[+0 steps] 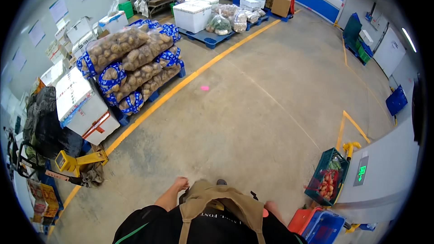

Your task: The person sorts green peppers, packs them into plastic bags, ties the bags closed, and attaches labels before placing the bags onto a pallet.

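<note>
At the bottom of the view, my left hand (181, 183) hangs beside the brown apron (212, 192), its fingers curled in, with nothing visible in it. My right hand (270, 206) is on the other side of the apron, mostly hidden by the arm and body; its fingers cannot be made out. Neither hand is seen touching any goods. Nearest to the right hand are a red crate (304, 219) and a blue crate (323, 228). Above them is a green crate (322, 171) with onions in a red net.
Sacks of potatoes (135, 61) are stacked on a blue pallet at left, beside white foam boxes (79, 99). A yellow scale (68, 161) stands lower left. More boxes and bags sit on pallets (210, 40) at the back. A white pillar (384, 171) rises at right.
</note>
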A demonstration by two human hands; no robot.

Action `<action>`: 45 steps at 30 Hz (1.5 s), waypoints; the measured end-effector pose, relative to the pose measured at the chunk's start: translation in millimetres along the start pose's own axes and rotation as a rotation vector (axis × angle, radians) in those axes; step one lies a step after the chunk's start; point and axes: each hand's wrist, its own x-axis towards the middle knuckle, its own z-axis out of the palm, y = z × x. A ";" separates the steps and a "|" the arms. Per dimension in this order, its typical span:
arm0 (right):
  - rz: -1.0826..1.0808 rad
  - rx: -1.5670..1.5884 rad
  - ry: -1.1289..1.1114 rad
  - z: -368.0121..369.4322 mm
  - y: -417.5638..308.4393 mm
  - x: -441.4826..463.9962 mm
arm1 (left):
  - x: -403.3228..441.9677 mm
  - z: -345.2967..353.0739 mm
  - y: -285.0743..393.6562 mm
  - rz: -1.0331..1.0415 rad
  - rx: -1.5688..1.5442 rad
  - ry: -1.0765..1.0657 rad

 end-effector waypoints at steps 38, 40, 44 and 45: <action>0.314 1.216 -0.107 -751.1 -155.0 856.6 | 383.9 18.6 783.0 -0.088 -0.490 0.280; 0.208 1.150 -0.059 -809.4 -177.0 926.8 | 390.2 17.1 791.6 -0.052 -0.389 0.270; 0.075 1.237 0.050 -924.6 -260.4 1013.9 | 406.8 0.4 812.7 -0.014 -0.240 0.245; 0.057 1.268 0.071 -935.9 -276.2 1033.5 | 419.0 -4.9 822.9 -0.017 -0.231 0.235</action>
